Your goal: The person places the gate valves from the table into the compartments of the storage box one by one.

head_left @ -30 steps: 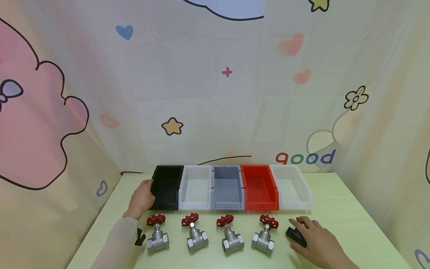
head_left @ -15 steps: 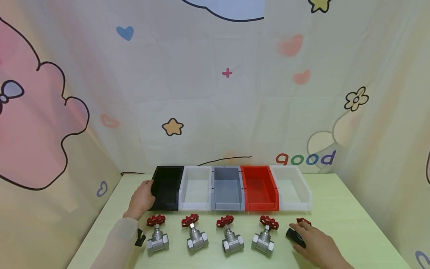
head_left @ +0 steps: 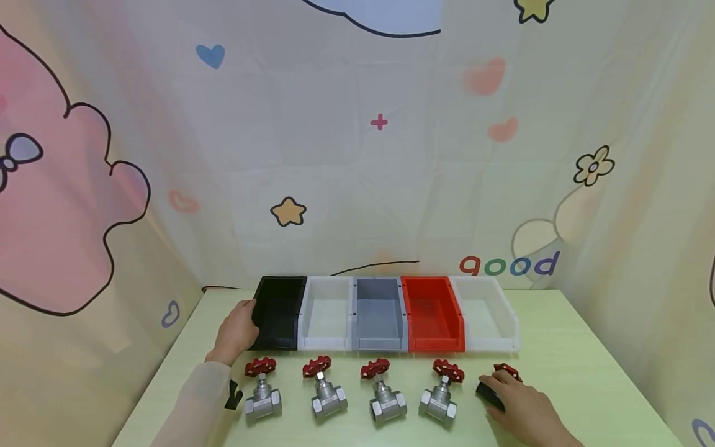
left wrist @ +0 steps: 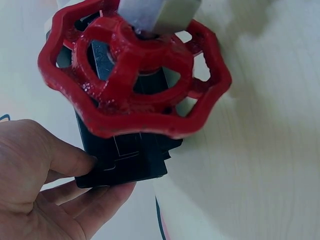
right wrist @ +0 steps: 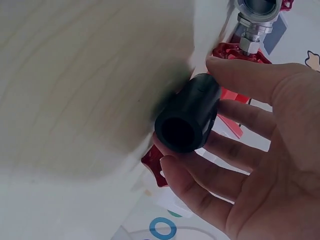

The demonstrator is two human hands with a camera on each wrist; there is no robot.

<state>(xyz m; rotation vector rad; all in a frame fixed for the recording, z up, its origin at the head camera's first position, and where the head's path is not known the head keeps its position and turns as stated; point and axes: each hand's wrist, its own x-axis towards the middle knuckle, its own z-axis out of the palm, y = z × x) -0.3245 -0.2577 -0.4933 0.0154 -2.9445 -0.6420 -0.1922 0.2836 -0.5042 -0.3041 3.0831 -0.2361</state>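
My left hand (head_left: 236,332) grips the side of the black bin (head_left: 279,310), at the left end of the row. In the left wrist view the thumb lies on the bin's wall, fingers beneath, and a red handwheel (left wrist: 145,120) covers much of the bin. At the table's right, my right hand (head_left: 525,406) holds a hollow black tube-shaped piece (head_left: 489,396). Its dark open end faces the right wrist camera, thumb on one side and curled fingers on the other. A red handwheel (head_left: 508,372) shows just beyond these fingers, partly hidden; whether it joins the black piece I cannot tell.
Beside the black bin stand a white bin (head_left: 326,343), a grey bin (head_left: 382,343), a red bin (head_left: 437,344) and another white bin (head_left: 491,344). Several steel gate valves with red handwheels, one a valve (head_left: 385,402), lie in front. A printed curtain (head_left: 357,186) hangs behind.
The right hand has slid slightly over the black tube-shaped piece and closed further round it; more of the red handwheel beyond shows. The left hand stays on the black bin.
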